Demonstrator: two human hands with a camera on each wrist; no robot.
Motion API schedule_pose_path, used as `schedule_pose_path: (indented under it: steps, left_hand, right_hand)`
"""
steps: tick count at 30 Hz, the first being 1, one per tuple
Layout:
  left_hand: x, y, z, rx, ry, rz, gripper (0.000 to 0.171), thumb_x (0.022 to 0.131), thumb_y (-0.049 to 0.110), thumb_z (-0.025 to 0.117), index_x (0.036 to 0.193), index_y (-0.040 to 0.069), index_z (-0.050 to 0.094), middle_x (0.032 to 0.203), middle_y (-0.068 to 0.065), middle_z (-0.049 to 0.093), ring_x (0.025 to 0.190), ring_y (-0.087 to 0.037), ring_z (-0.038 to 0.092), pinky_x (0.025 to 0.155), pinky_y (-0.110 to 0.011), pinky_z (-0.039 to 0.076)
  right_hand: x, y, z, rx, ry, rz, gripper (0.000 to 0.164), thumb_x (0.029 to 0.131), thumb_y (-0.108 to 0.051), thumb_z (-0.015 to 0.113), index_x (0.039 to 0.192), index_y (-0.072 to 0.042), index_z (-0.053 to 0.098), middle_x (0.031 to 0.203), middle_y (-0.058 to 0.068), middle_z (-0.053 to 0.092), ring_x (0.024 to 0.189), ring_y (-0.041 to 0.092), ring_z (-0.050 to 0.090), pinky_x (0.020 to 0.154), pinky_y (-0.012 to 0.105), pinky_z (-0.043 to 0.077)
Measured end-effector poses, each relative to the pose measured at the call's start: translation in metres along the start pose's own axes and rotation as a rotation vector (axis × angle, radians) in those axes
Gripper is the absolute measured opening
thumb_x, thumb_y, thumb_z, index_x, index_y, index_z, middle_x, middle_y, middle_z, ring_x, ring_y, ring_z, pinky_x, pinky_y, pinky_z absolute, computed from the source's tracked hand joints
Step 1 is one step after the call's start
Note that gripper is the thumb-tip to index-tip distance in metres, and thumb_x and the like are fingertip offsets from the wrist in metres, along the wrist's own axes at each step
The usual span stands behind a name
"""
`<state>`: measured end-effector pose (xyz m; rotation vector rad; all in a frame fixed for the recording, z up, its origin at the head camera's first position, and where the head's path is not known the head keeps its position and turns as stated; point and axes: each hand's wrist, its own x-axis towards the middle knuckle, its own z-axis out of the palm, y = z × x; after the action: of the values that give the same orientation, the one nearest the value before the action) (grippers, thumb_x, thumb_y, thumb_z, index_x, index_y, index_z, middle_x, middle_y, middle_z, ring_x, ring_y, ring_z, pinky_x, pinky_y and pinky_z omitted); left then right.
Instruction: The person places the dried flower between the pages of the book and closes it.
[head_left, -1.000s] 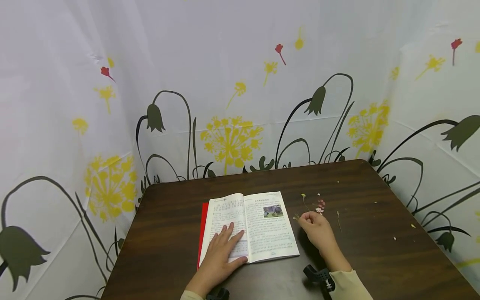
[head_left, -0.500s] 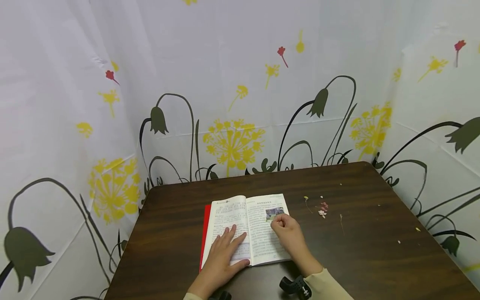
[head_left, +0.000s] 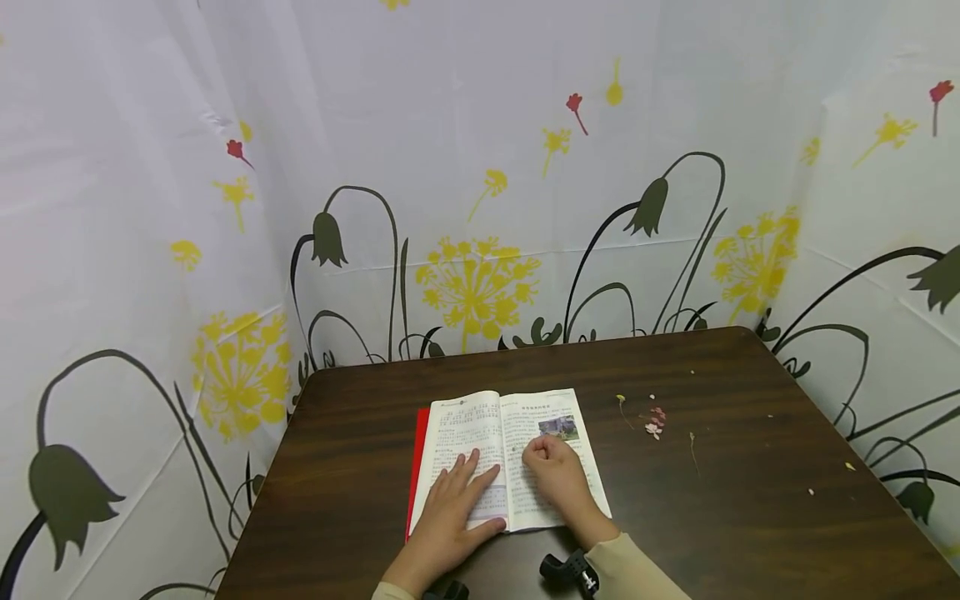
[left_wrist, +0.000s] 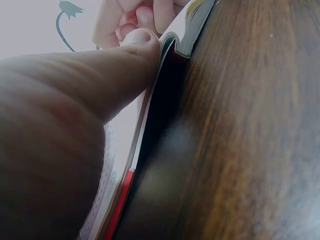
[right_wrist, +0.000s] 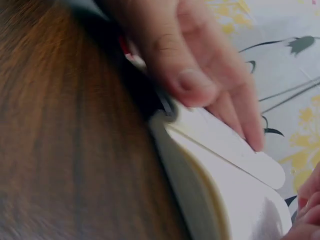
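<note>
An open book (head_left: 588, 492) with printed pages and a red cover edge on its left lies on the dark wooden table. My left hand (head_left: 450, 518) rests spread on the left page, its thumb (left_wrist: 142, 42) lying by the lower edge near the spine. Over the right page, my right hand (head_left: 558, 479) has its fingers curled together, pinching a small dried flower sprig (head_left: 514, 450); most of the sprig is hidden by the fingers. In the right wrist view only part of the right hand (right_wrist: 306, 217) shows at the lower right corner.
Right of the book lie a cluster of small pink and white flowers (head_left: 655, 425), a yellow flower on a stem (head_left: 622, 402) and a thin dried stem (head_left: 693, 454). Scattered petal bits dot the table's right side (head_left: 750, 517). A flower-printed curtain (head_left: 480, 167) hangs behind.
My right hand has moved left from the table beside the book to above the right page, carrying the sprig. The left hand stays on the left page.
</note>
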<state>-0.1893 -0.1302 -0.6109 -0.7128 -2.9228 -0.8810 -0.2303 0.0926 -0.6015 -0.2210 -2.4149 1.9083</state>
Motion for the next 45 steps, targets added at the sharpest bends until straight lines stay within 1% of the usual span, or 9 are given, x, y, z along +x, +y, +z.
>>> schedule_pose_path:
  steps: [4, 9, 16, 23, 28, 32, 35, 41, 45]
  left_hand:
    - [-0.0009, 0.0002, -0.0009, 0.003, 0.005, 0.003, 0.076, 0.096, 0.059, 0.076, 0.163, 0.033, 0.051, 0.179, -0.012, 0.035, 0.167, -0.044, 0.028, 0.131, -0.073, 0.023]
    - [-0.0005, 0.0004, -0.003, -0.01, 0.012, 0.007, 0.075, 0.096, 0.059, 0.076, 0.163, 0.033, 0.051, 0.179, -0.012, 0.035, 0.167, -0.044, 0.028, 0.13, -0.073, 0.022]
    - [-0.0012, -0.0002, -0.0028, -0.012, 0.011, 0.004, 0.075, 0.097, 0.06, 0.075, 0.163, 0.033, 0.051, 0.179, -0.013, 0.034, 0.167, -0.045, 0.027, 0.131, -0.073, 0.022]
    - [-0.0002, 0.0018, -0.0039, -0.01, 0.025, 0.009, 0.075, 0.097, 0.06, 0.075, 0.163, 0.034, 0.052, 0.178, -0.013, 0.036, 0.166, -0.045, 0.028, 0.131, -0.072, 0.022]
    - [0.0011, 0.0021, -0.0043, 0.003, 0.029, 0.008, 0.075, 0.095, 0.06, 0.076, 0.162, 0.034, 0.053, 0.177, -0.013, 0.038, 0.166, -0.044, 0.03, 0.132, -0.071, 0.024]
    - [0.0013, 0.0025, -0.0039, 0.012, 0.022, 0.01, 0.075, 0.095, 0.06, 0.076, 0.161, 0.034, 0.054, 0.177, -0.013, 0.038, 0.166, -0.043, 0.03, 0.132, -0.07, 0.025]
    - [0.0007, 0.0023, -0.0034, 0.013, 0.012, 0.006, 0.075, 0.095, 0.06, 0.076, 0.161, 0.034, 0.053, 0.177, -0.013, 0.038, 0.166, -0.043, 0.03, 0.132, -0.07, 0.025]
    - [-0.0009, 0.0012, -0.0033, 0.016, 0.001, 0.003, 0.075, 0.096, 0.06, 0.076, 0.162, 0.034, 0.052, 0.178, -0.013, 0.036, 0.166, -0.044, 0.03, 0.131, -0.072, 0.025]
    - [-0.0008, 0.0013, -0.0046, 0.019, -0.005, 0.002, 0.075, 0.096, 0.061, 0.075, 0.163, 0.035, 0.051, 0.179, -0.012, 0.035, 0.166, -0.044, 0.03, 0.131, -0.072, 0.025]
  right_hand:
    - [0.0002, -0.0015, 0.0029, -0.085, 0.028, -0.045, 0.008, 0.092, -0.016, 0.071, 0.086, -0.011, 0.072, 0.066, -0.01, 0.055, 0.063, 0.009, 0.052, 0.057, 0.022, 0.042]
    - [0.0001, -0.0055, 0.0045, -0.106, 0.058, -0.058, 0.007, 0.091, -0.015, 0.071, 0.085, -0.011, 0.072, 0.066, -0.008, 0.054, 0.064, 0.011, 0.052, 0.058, 0.023, 0.041]
    - [0.0012, -0.0051, 0.0026, -0.103, 0.015, -0.051, 0.008, 0.092, -0.017, 0.074, 0.087, -0.011, 0.076, 0.066, -0.009, 0.056, 0.063, 0.009, 0.053, 0.059, 0.022, 0.042]
    - [0.0005, -0.0075, -0.0022, -0.056, 0.008, -0.063, 0.01, 0.094, -0.01, 0.069, 0.095, -0.006, 0.077, 0.061, -0.01, 0.047, 0.055, 0.008, 0.044, 0.05, 0.021, 0.033]
    - [-0.0051, -0.0084, -0.0026, -0.002, -0.028, -0.022, 0.017, 0.099, -0.008, 0.061, 0.104, -0.006, 0.076, 0.06, -0.002, 0.056, 0.048, 0.011, 0.053, 0.041, 0.024, 0.045]
    - [-0.0057, -0.0052, -0.0023, -0.125, -0.014, -0.082, 0.017, 0.098, -0.01, 0.062, 0.095, -0.012, 0.078, 0.063, -0.003, 0.058, 0.054, 0.011, 0.056, 0.048, 0.026, 0.048]
    - [-0.0047, -0.0025, -0.0023, -0.251, 0.018, -0.148, 0.019, 0.094, -0.011, 0.066, 0.083, -0.019, 0.079, 0.064, -0.007, 0.057, 0.059, 0.01, 0.052, 0.054, 0.025, 0.041]
    - [-0.0069, -0.0028, -0.0019, -0.147, 0.017, -0.065, 0.013, 0.095, -0.013, 0.068, 0.089, -0.015, 0.079, 0.06, -0.007, 0.049, 0.051, 0.011, 0.049, 0.047, 0.024, 0.039]
    - [-0.0062, -0.0024, -0.0007, -0.226, 0.02, -0.098, 0.017, 0.094, -0.013, 0.067, 0.085, -0.019, 0.08, 0.065, -0.007, 0.056, 0.059, 0.011, 0.052, 0.053, 0.025, 0.04]
